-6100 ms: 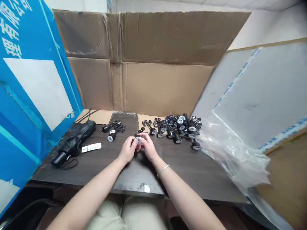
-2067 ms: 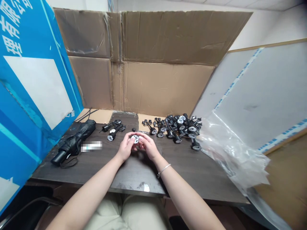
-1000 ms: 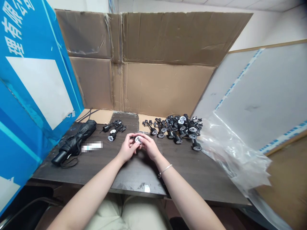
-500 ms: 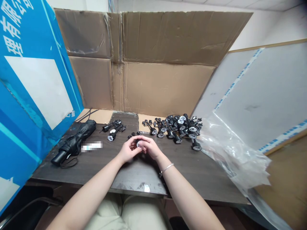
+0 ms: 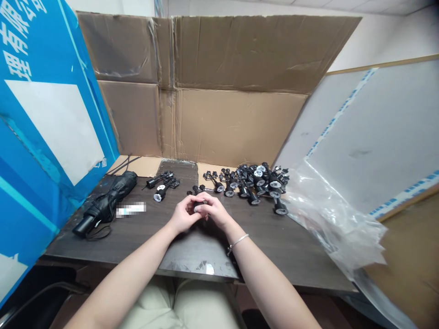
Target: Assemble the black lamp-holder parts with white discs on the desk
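Observation:
My left hand and my right hand meet over the middle of the dark table, fingers curled round one black part. Its small black tips stick out beyond the fingers, while most of its body is hidden. To the right, behind my hands, lies a pile of black parts with white round ends. Two similar parts lie to the left of my hands.
A folded black umbrella lies on the table's left side. Cardboard stands along the back and a blue panel on the left. Clear plastic sheeting hangs over the right edge of the table.
The held part has turned a little in my fingers; its white end shows less and its black tips show more. Both hands stay in nearly the same place.

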`<state>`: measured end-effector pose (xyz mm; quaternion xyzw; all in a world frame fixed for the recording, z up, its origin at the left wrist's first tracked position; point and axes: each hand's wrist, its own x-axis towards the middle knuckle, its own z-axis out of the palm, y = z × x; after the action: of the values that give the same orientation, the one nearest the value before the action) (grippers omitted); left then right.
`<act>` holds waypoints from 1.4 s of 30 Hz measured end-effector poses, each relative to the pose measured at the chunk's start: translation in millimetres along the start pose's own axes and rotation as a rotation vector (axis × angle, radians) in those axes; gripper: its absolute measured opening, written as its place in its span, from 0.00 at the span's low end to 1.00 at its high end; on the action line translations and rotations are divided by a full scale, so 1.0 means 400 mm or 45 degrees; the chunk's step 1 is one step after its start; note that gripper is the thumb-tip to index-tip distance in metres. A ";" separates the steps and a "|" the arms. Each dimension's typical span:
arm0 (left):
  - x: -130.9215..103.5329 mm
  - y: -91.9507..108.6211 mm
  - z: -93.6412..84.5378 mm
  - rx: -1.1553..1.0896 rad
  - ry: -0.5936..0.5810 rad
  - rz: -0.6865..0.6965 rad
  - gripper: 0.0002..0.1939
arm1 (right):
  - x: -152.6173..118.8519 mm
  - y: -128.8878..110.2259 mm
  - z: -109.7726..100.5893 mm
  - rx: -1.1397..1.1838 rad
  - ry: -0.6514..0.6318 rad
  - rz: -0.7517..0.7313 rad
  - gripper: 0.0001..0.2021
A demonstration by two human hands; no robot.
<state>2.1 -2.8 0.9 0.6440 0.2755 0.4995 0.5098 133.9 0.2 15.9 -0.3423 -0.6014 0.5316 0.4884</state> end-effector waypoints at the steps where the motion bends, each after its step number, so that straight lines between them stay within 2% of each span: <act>1: 0.000 0.002 0.000 -0.011 0.003 0.001 0.17 | -0.001 0.000 0.001 0.002 0.001 -0.011 0.05; 20: 0.008 -0.012 -0.001 -0.175 0.052 -0.114 0.21 | 0.002 0.020 0.004 0.072 0.028 0.012 0.06; 25: 0.007 -0.005 -0.006 -0.222 0.001 -0.156 0.23 | 0.006 0.035 0.001 0.158 0.065 0.072 0.10; 31: 0.004 0.009 -0.016 -0.264 -0.119 -0.223 0.25 | 0.007 0.041 -0.011 0.245 0.018 0.113 0.14; 37: 0.007 -0.006 -0.021 -0.246 -0.057 -0.205 0.25 | 0.001 0.027 -0.003 0.213 0.008 0.122 0.16; 42: 0.006 -0.006 -0.022 -0.194 -0.069 -0.180 0.28 | 0.001 0.028 -0.001 0.162 0.012 0.119 0.16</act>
<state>-4.7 3.2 -0.6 0.5955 0.2677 0.4642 0.5985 132.9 3.1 5.0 -0.3409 -0.5473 0.5894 0.4867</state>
